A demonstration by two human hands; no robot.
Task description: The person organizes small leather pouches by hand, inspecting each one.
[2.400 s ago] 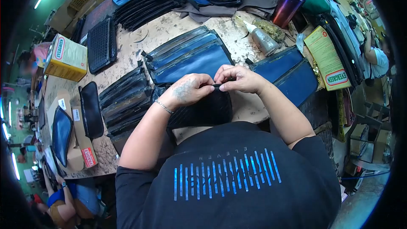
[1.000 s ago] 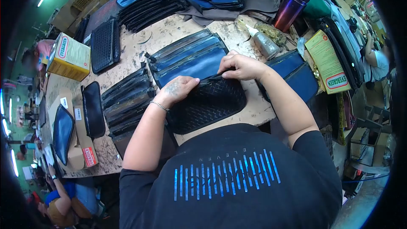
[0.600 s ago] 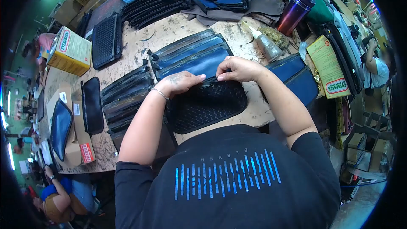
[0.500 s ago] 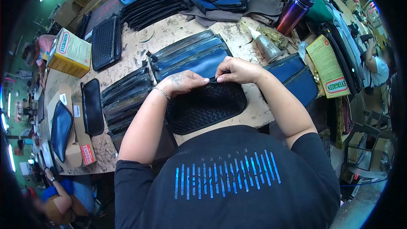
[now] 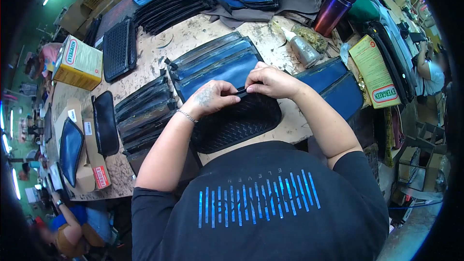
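Black woven pouch (image 5: 237,123) lies at near table edge (image 5: 295,125); its far top edge is pinched by left hand (image 5: 211,97) and right hand (image 5: 270,81), fingers closed on it. Edge best kept taut, pressure applied evenly along the seam

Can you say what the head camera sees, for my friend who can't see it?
Both hands, left hand and right hand, pinch the top edge of a black woven-pattern pouch on a scuffed wooden worktable. Stacked blue pouches lie just behind it.
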